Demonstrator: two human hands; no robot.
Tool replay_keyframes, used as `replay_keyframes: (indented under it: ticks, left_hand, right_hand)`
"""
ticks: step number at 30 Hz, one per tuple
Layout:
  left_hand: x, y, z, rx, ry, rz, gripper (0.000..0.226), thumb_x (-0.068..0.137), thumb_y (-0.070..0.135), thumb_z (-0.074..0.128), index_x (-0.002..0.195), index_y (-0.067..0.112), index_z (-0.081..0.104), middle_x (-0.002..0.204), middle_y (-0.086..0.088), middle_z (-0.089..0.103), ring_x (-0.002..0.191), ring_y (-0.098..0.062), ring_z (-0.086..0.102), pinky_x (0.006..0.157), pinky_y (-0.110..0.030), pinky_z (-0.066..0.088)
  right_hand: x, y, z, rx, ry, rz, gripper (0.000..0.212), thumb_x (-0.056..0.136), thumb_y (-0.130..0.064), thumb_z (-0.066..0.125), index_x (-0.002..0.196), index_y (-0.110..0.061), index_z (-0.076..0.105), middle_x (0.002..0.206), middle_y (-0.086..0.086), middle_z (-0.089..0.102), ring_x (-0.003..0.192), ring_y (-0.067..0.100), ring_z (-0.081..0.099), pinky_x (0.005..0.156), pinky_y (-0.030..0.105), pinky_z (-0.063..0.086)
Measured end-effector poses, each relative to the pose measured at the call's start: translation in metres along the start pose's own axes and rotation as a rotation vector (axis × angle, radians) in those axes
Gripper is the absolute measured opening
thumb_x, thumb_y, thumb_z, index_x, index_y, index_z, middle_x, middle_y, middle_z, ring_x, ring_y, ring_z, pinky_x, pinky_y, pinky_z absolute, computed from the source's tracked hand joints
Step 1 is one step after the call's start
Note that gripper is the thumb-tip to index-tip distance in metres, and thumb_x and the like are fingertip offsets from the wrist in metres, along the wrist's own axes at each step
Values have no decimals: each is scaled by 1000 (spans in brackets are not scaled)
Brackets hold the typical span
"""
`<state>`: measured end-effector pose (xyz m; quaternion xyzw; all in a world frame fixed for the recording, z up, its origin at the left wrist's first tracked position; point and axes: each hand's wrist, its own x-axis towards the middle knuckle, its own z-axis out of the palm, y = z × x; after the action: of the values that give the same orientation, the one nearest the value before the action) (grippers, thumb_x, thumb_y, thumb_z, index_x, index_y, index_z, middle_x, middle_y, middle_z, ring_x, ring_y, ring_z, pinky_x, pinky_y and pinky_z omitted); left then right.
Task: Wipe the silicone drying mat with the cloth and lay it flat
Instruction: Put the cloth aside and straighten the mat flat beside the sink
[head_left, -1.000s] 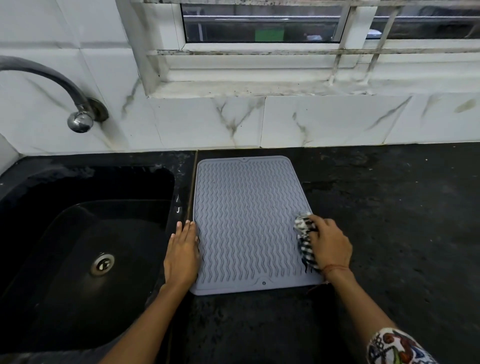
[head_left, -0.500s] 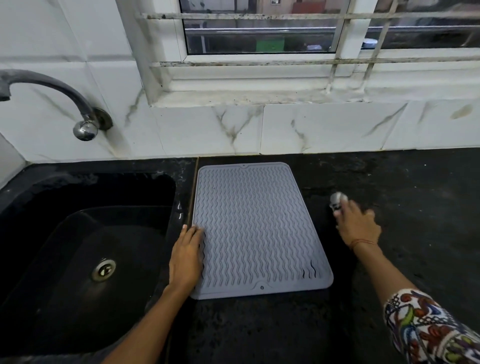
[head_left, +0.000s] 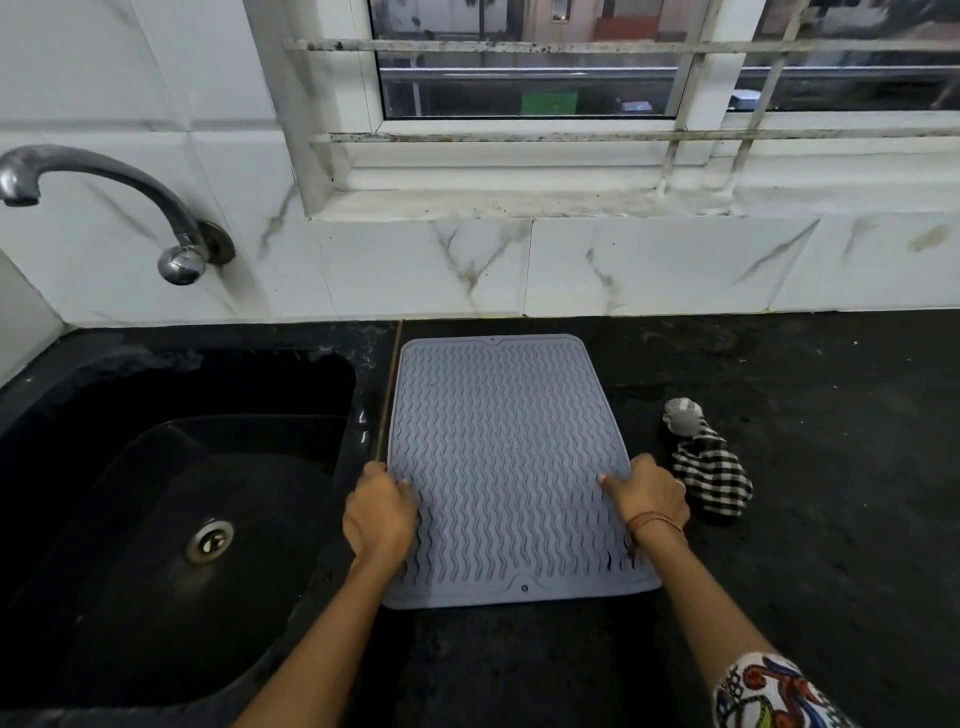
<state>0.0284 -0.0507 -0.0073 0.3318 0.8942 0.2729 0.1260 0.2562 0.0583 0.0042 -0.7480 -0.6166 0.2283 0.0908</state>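
A black stone countertop (head_left: 779, 597) carries everything. A grey silicone drying mat (head_left: 504, 457) with a wavy ribbed surface lies flat on it, between the left hand (head_left: 379, 514) and the right hand (head_left: 649, 499), each gripping one long edge with the thumb on top. Just beyond the right hand, on its outer side, a bunched black-and-white checked cloth (head_left: 709, 470) sits on the bare counter, beside the mat but not touching it. Outside the left hand, a black sink (head_left: 171, 519) is sunk into the same countertop.
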Motion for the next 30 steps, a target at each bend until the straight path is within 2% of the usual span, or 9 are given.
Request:
replay_keyframes:
  ticks: [5,7,9,11,14,17,21,26,30]
  left_hand:
    - [14,24,-12,-228,-113,-82,22,91,21,45,79,6,56,82,-13,56,78,-27,54,67,-33,38]
    - [28,42,-22,-352,-95,-51,36,91,16,46,55,11,44,60,-5,46,60,-19,44,56,-31,32]
    - [43,63,-38,-426,-34,10,42,89,11,46,49,16,38,53,-3,41,60,-18,43,51,-30,29]
    - [53,84,-59,-494,54,95,33,90,10,44,57,13,50,63,-12,53,70,-24,53,54,-28,35]
    - [55,104,-81,-530,250,256,23,92,10,41,93,-1,62,94,-24,66,92,-33,61,71,-30,40]
    - [47,104,-85,-596,367,334,24,92,13,41,102,4,61,95,-20,67,87,-28,60,72,-29,40]
    - [32,63,-58,-611,254,321,17,91,11,44,80,8,57,68,-4,56,63,-13,50,63,-29,39]
    - [9,15,-14,-381,60,163,21,90,20,49,101,9,63,83,-8,64,83,-28,63,68,-32,45]
    - [4,-3,-8,-141,82,48,27,90,23,50,111,8,57,105,-17,60,93,-33,59,78,-42,49]
  right_hand:
    - [-5,-21,-13,128,117,-133,19,95,-23,45,103,-6,48,107,21,61,97,37,58,72,37,42]
    - [-8,-38,-29,172,206,-208,17,96,-22,43,102,-7,47,104,22,62,96,38,58,69,36,39]
    - [-8,-60,-52,211,302,-302,18,96,-20,41,104,-6,49,104,24,61,97,38,57,69,35,35]
    - [-8,-82,-77,259,396,-377,21,97,-19,39,109,-4,49,104,27,61,98,41,57,68,34,31]
    - [-7,-106,-108,329,569,-468,22,98,-19,38,112,-4,48,100,29,62,93,43,59,62,34,30]
    - [-6,-103,-117,415,667,-500,23,97,-20,41,112,-4,48,96,29,64,88,43,60,61,33,31]
    - [-6,-53,-76,461,542,-437,27,95,-25,47,110,-3,49,93,28,64,86,40,61,64,34,38]
    - [-19,4,-6,225,185,-209,22,93,-28,50,103,-10,58,99,15,65,82,25,58,66,31,42]
    - [-18,15,-3,-10,177,-94,39,89,-34,54,119,-9,55,124,16,48,113,35,48,83,41,47]
